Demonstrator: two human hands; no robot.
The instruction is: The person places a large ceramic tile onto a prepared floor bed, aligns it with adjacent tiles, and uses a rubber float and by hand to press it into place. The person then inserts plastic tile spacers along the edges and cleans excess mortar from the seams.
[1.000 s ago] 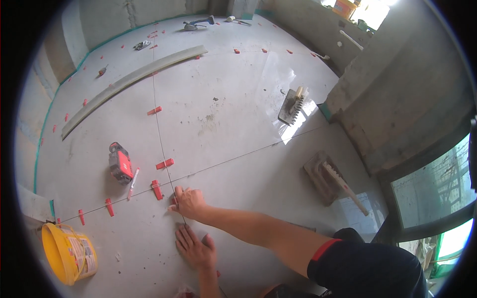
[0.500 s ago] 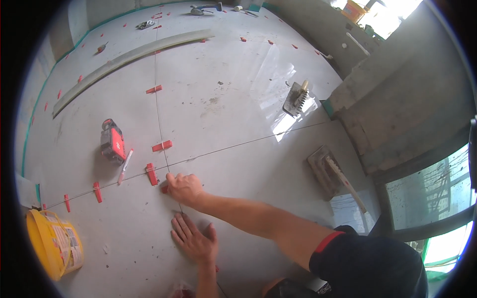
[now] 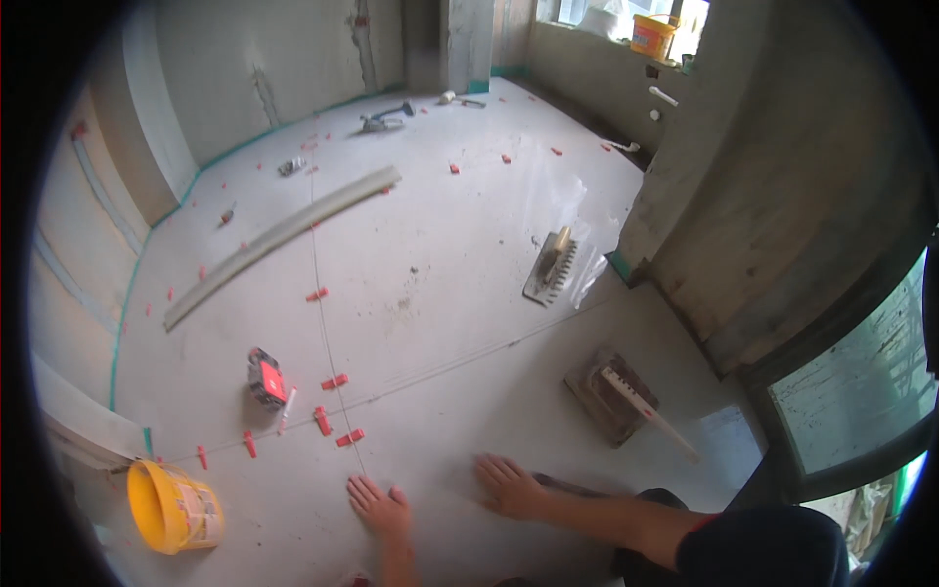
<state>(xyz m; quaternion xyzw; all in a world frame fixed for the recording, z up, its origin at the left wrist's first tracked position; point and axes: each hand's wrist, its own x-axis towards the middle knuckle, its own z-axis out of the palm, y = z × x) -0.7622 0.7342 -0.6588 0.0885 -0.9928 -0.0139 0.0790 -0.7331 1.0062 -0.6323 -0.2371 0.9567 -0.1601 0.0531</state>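
Note:
My left hand [image 3: 381,504] rests palm down on the grey tiled floor [image 3: 450,391], fingers spread, beside the joint between two tiles. My right hand [image 3: 507,485], slightly blurred, is over the floor to its right with fingers stretched out and nothing visible in them. A dark long bar or handle [image 3: 567,484] lies just beyond my right wrist; the rest of it is hidden by the arm. Red tile-levelling wedges sit across the joints near the tile corner. The nearest wedge [image 3: 350,437] is just ahead of my left hand, and another wedge [image 3: 323,421] is beyond it.
A yellow bucket [image 3: 166,509] stands at the left near a red-and-black tool [image 3: 265,380] and a marker [image 3: 288,411]. To the right lie a notched trowel [image 3: 553,264] and a float with a long handle [image 3: 611,401]. A long straightedge [image 3: 284,245] crosses the far tiles.
My right hand has left the wedge by the tile corner and moved right and nearer to me, its fingers opening. My left hand stays flat on the floor. The view has tilted up.

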